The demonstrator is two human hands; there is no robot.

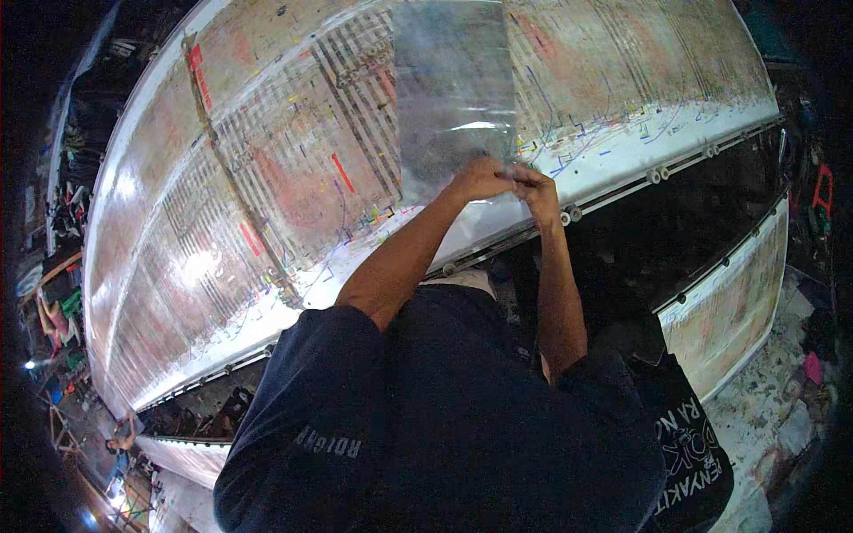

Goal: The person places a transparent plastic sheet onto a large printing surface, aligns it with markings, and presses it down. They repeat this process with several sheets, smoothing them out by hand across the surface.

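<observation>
A long, glossy, see-through grey plastic sheet (453, 80) lies across the long table in front of me, its near end at the table's near edge. Both of my hands meet at that end, by its right corner. My left hand (484, 180) is closed there with bent fingers, pinching the plastic. Close against it, my right hand (535, 189) has its thumb and fingers pressed together at the same corner. The fingertips of the two hands nearly touch, and they partly hide the edge between them.
The long table (293, 178) has a stained top with dark stripes, red strips and many small coloured tape marks. A rail with small rollers (657, 176) runs along its near edge. Another long table (729, 311) stands behind me at right. A person (124, 437) is at the far lower left.
</observation>
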